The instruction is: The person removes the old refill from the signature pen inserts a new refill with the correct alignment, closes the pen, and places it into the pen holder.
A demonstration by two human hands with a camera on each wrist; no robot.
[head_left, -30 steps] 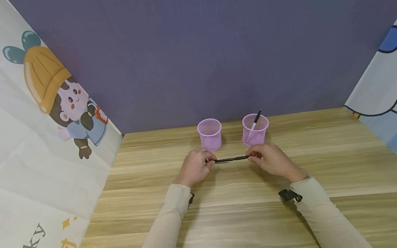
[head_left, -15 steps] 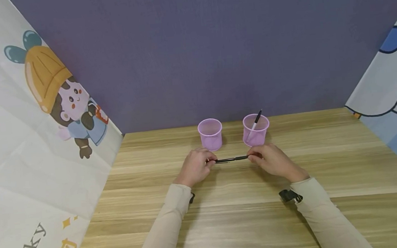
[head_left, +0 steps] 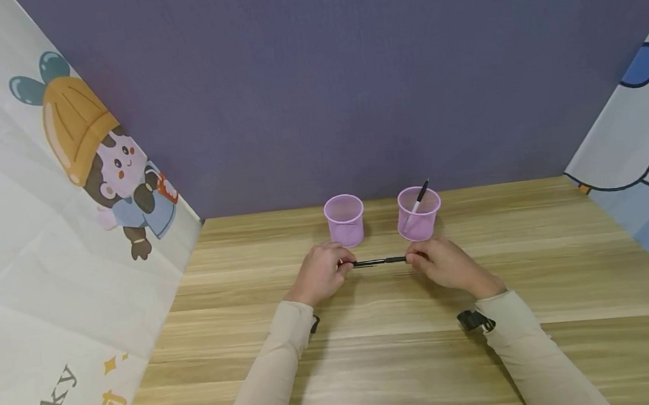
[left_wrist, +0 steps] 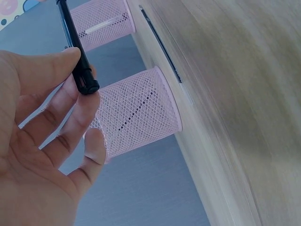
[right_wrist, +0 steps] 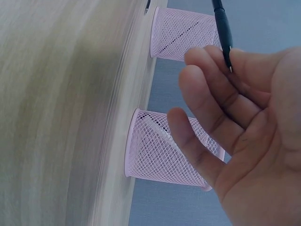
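Note:
My left hand [head_left: 320, 272] and right hand [head_left: 452, 265] hold one black pen [head_left: 380, 260] level between them, in front of two pink mesh cups. In the left wrist view, the left thumb and fingers pinch the pen's blunt end [left_wrist: 84, 77], the little finger held apart. The right thumb and index finger pinch the other end, where a small metal tip [right_wrist: 231, 68] pokes out. A thin dark stick, like a pen refill [left_wrist: 161, 44], lies on the table below the pen.
The left pink mesh cup [head_left: 346, 231] stands near the table's back edge. Beside it, the right pink mesh cup [head_left: 408, 228] holds a black-and-white pen [head_left: 420, 195] leaning inside. A dark blue-grey panel [head_left: 315, 100] rises behind the wooden table [head_left: 397, 376]; printed sheets hang at both sides.

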